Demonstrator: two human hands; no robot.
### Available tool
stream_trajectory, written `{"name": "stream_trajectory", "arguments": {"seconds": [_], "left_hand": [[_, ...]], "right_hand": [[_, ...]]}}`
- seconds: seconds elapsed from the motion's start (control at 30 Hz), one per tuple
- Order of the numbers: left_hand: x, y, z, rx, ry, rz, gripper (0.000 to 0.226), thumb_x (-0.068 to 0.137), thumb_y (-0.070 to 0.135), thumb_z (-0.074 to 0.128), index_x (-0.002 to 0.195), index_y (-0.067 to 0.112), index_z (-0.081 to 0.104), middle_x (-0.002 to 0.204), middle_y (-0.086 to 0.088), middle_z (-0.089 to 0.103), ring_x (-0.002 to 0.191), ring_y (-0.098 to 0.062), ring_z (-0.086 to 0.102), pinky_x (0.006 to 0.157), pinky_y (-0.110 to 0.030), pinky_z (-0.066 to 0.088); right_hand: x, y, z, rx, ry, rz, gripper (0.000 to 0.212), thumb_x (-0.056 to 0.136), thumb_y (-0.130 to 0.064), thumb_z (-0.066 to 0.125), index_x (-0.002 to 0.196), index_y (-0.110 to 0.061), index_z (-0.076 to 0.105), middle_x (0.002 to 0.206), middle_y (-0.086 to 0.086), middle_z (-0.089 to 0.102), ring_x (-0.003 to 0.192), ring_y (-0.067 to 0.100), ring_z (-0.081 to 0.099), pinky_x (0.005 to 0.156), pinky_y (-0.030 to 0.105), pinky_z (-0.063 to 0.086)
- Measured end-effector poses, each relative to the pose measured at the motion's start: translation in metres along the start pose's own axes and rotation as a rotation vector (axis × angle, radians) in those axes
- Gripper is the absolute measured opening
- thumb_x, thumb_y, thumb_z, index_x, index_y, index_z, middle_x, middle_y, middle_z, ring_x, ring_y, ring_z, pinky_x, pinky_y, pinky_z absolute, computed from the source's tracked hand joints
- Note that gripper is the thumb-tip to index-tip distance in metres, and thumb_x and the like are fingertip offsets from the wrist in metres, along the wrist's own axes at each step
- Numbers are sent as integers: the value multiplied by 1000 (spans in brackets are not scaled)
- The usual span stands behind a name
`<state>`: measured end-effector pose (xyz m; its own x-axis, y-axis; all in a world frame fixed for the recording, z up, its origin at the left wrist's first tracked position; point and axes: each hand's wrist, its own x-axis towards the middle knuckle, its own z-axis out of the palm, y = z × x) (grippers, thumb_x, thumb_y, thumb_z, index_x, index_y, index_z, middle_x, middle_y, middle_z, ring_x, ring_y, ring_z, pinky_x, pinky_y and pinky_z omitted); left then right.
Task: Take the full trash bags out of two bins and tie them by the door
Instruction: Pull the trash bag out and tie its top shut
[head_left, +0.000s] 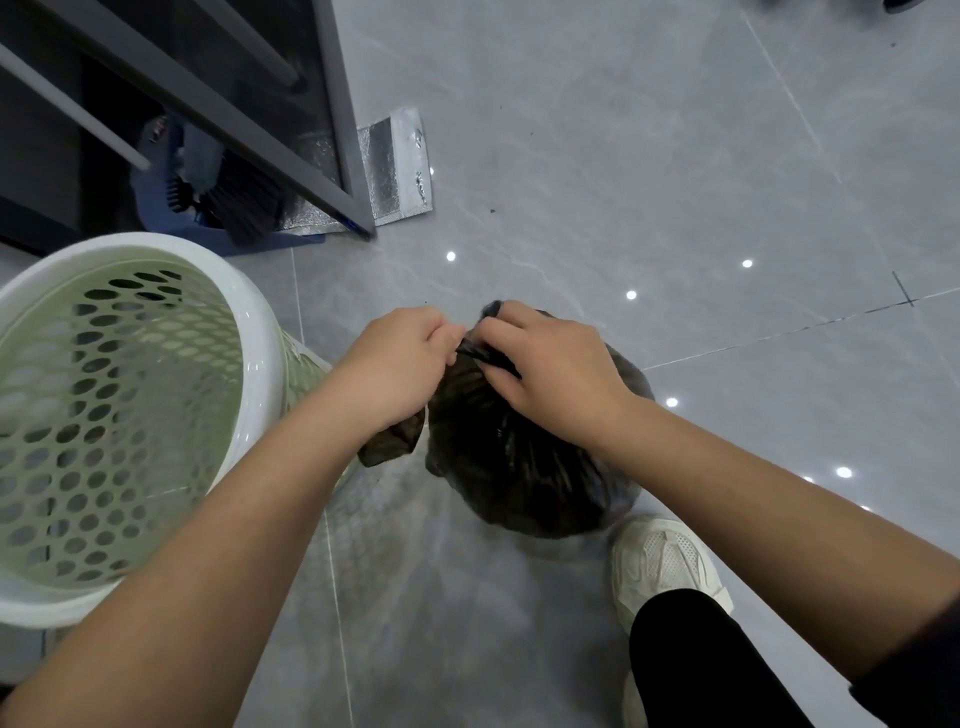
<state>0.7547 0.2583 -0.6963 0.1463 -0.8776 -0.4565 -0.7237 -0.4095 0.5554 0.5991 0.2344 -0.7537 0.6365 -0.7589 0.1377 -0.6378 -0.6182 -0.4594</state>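
Observation:
A full dark trash bag (524, 467) stands on the grey tiled floor in the middle of the view. My left hand (400, 358) grips one twisted end of the bag's mouth, and a loose flap of plastic hangs below that fist. My right hand (550, 364) pinches the other twisted end just above the bag, with a dark tip of plastic showing past its fingers. The two hands meet over the bag's gathered top. A white bin with a green perforated liner basket (119, 415) stands to the left, with no bag in it.
My white shoe (665, 566) and black trouser leg stand just right of the bag. A dark metal door frame (337, 130) crosses the upper left. Behind it lie a blue dustpan with a black brush (228, 208) and a silver foil mat (400, 166).

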Motion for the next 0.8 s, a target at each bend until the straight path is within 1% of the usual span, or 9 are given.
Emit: {"name": "stream_trajectory", "arguments": {"seconds": [0.07,0.13,0.23,0.3,0.37,0.5,0.57,0.73,0.8], "left_hand": [[0,-2,-2,48,46,1,34,96,29,46,64,19,52,56,5,45,52,-12,40,50,-30,28],[0,-4,-4,82,64,1,34,95,33,48,65,18,55,54,5,44,53,-11,41,49,-29,27],[-1,-5,-3,127,0,19,34,91,42,53,65,20,55,55,7,47,56,-10,45,51,-29,30],[-1,-6,-1,137,-43,26,35,89,43,56,64,20,60,42,9,46,46,-4,44,48,-27,28],[0,-6,-2,134,-63,26,36,90,41,56,63,19,65,33,13,44,35,-1,41,42,-22,26],[1,-9,-2,86,-63,8,36,91,36,55,62,19,66,28,12,38,29,-3,37,34,-15,27],[2,-10,-2,60,-43,-12,36,91,36,54,62,19,66,27,12,37,28,-4,36,32,-14,25],[4,-15,-4,70,-7,-30,32,90,29,52,63,18,65,30,19,44,29,1,40,34,-16,24],[3,-17,-4,59,-21,-22,31,90,26,52,63,18,65,31,20,44,29,1,40,32,-14,25]], "right_hand": [[0,3,-2,49,-37,-25,26,89,-41,55,93,-17,64,94,-1,55,67,22,55,52,32,44],[0,6,-3,34,-61,-13,32,86,-48,56,89,-17,65,95,-2,52,63,20,51,52,30,41],[0,7,-3,-90,-17,-48,30,81,-44,65,77,-14,64,91,3,55,73,23,52,58,33,38],[0,5,-3,-165,-2,-73,29,78,-41,66,69,-13,62,84,4,57,80,27,53,69,38,40],[1,3,-2,-166,-29,-56,27,79,-39,64,73,-14,59,77,3,57,77,27,56,73,38,37],[1,-4,1,-129,-49,26,25,86,-43,56,97,-21,52,73,-4,63,63,24,60,50,28,31],[0,-7,2,-120,-45,17,22,89,-41,52,102,-24,55,72,-3,64,61,25,60,47,27,30],[-5,-10,1,-160,-3,-8,26,85,-36,60,72,-12,62,68,5,60,63,28,55,54,30,27],[-6,-13,1,-141,8,-21,26,81,-31,65,69,-8,61,72,9,56,67,28,52,58,33,30]]}}
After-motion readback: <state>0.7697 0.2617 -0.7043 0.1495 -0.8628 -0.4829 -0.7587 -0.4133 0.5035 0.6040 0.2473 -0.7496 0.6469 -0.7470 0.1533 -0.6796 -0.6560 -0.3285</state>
